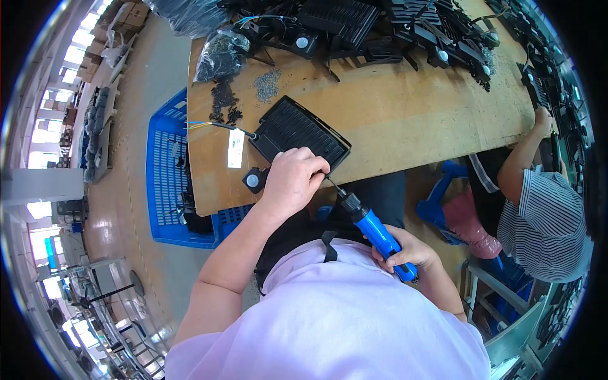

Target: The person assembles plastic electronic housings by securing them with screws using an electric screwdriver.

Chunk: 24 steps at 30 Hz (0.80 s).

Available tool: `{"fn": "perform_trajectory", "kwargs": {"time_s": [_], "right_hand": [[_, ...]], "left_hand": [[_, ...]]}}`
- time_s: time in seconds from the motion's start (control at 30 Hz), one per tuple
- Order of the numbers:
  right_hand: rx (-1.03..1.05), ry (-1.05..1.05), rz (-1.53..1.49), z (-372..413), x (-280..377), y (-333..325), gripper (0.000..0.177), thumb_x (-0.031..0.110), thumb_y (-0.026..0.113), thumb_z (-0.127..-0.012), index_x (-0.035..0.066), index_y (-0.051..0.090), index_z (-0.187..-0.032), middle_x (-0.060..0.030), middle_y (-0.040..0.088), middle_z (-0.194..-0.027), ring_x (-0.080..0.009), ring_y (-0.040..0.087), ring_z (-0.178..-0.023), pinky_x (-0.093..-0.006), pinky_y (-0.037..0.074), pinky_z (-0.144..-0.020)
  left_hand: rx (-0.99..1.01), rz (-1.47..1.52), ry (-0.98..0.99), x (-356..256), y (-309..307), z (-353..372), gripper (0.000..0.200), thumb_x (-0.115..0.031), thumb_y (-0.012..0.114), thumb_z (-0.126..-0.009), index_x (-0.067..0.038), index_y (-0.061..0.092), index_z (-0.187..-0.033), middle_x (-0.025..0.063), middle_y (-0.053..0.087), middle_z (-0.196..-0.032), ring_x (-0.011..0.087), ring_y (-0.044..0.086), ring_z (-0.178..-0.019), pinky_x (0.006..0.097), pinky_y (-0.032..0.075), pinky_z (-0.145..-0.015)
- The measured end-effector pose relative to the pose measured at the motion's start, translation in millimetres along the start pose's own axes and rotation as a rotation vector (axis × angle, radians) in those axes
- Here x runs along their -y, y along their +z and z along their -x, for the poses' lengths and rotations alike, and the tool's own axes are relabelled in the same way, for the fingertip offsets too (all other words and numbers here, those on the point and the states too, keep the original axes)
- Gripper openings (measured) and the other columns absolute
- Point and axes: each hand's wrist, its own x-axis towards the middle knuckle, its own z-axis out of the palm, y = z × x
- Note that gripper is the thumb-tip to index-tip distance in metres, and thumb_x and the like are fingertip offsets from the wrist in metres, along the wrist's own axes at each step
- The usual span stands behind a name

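Note:
A black floodlight (297, 130) with a ribbed back lies at the table's near edge. Its cable with loose coloured wire ends and a white label (235, 148) stick out to the left, and a small sensor with a white dome (253, 181) sits at its near left side. My left hand (294, 179) rests over the floodlight's near edge, thumb and forefinger pinched together by the screwdriver's bit; whatever is between them is hidden. My right hand (408, 250) grips a blue electric screwdriver (377, 233), whose bit points up and left to the pinched fingertips.
Small black parts (223, 101) and a pile of screws (268, 85) lie on the wooden table (405, 120). More black floodlights (342, 25) crowd its far side. A blue crate (166, 183) stands left. A person in a striped top (548, 218) works at the right.

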Motion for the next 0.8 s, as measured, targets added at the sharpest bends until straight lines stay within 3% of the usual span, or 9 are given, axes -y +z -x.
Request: {"fn": "perform_trajectory", "kwargs": {"time_s": [0.13, 0.23, 0.3, 0.43, 0.53, 0.6, 0.7, 0.8], "right_hand": [[0.009, 0.003, 0.018, -0.7, 0.0, -2.7, 0.081, 0.028, 0.095, -0.070, 0.000, 0.047, -0.129, -0.0093, 0.063, -0.089, -0.0152, 0.062, -0.068, -0.0289, 0.051, -0.062], [0.005, 0.008, 0.031, -1.5, -0.5, -6.3, 0.084, 0.028, 0.095, -0.069, 0.000, 0.047, -0.131, -0.0096, 0.063, -0.089, -0.0158, 0.063, -0.068, -0.0291, 0.051, -0.061], [-0.012, 0.025, 0.054, -2.4, -0.8, -8.3, 0.091, 0.029, 0.096, -0.066, 0.000, 0.046, -0.136, -0.0103, 0.063, -0.088, -0.0170, 0.063, -0.066, -0.0294, 0.052, -0.060], [0.006, 0.028, 0.074, -1.7, 8.5, -6.7, 0.078, 0.028, 0.095, -0.071, 0.000, 0.049, -0.126, -0.0085, 0.063, -0.090, -0.0151, 0.063, -0.069, -0.0288, 0.052, -0.062], [-0.003, 0.034, 0.118, -1.6, 10.8, -8.0, 0.076, 0.029, 0.095, -0.071, 0.000, 0.050, -0.125, -0.0079, 0.063, -0.090, -0.0150, 0.064, -0.071, -0.0289, 0.052, -0.063], [-0.002, 0.037, 0.154, -2.5, 12.2, -9.3, 0.074, 0.030, 0.095, -0.072, 0.001, 0.050, -0.124, -0.0076, 0.063, -0.091, -0.0149, 0.064, -0.072, -0.0290, 0.053, -0.063], [-0.023, 0.063, 0.150, -5.9, 9.3, -10.6, 0.087, 0.031, 0.096, -0.066, 0.000, 0.048, -0.132, -0.0088, 0.064, -0.089, -0.0151, 0.063, -0.067, -0.0284, 0.052, -0.060], [0.009, 0.064, 0.181, -4.7, 14.9, -9.3, 0.071, 0.030, 0.094, -0.073, 0.001, 0.051, -0.121, -0.0069, 0.063, -0.093, -0.0146, 0.064, -0.073, -0.0292, 0.053, -0.065]], "left_hand": [[0.029, 0.034, 0.047, 2.1, -6.2, -2.0, 0.009, -0.005, 0.073, -0.080, -0.006, 0.074, -0.089, 0.0104, 0.066, -0.084, 0.0293, 0.066, -0.083, 0.0415, 0.053, -0.073], [-0.105, 0.204, 0.005, 6.7, -6.6, -8.4, 0.012, -0.003, 0.071, -0.082, -0.006, 0.074, -0.094, 0.0114, 0.067, -0.093, 0.0299, 0.066, -0.088, 0.0402, 0.053, -0.078], [-0.211, 0.069, 0.022, 13.0, -5.5, -15.6, 0.023, -0.002, 0.066, -0.086, -0.008, 0.073, -0.108, 0.0112, 0.069, -0.109, 0.0316, 0.063, -0.105, 0.0419, 0.050, -0.092], [-0.261, -0.196, 0.074, 18.8, 15.9, -28.8, 0.034, -0.008, 0.062, -0.092, -0.015, 0.070, -0.124, 0.0074, 0.066, -0.131, 0.0332, 0.054, -0.129, 0.0510, 0.042, -0.107], [-0.074, -0.247, 0.096, 19.9, 19.3, -29.1, 0.040, -0.009, 0.058, -0.094, -0.017, 0.067, -0.133, 0.0059, 0.060, -0.143, 0.0340, 0.045, -0.141, 0.0553, 0.033, -0.115], [-0.065, -0.232, 0.082, 19.9, 18.1, -30.2, 0.039, -0.008, 0.058, -0.094, -0.017, 0.068, -0.130, 0.0044, 0.062, -0.140, 0.0339, 0.046, -0.140, 0.0563, 0.034, -0.115], [-0.067, -0.216, 0.076, 21.7, 17.7, -30.1, 0.037, -0.005, 0.056, -0.094, -0.017, 0.070, -0.126, 0.0042, 0.064, -0.137, 0.0337, 0.047, -0.139, 0.0564, 0.035, -0.115], [-0.082, -0.193, 0.070, 22.5, 19.6, -30.7, 0.036, -0.002, 0.055, -0.093, -0.017, 0.071, -0.122, 0.0039, 0.065, -0.133, 0.0336, 0.049, -0.138, 0.0568, 0.035, -0.114]]}}
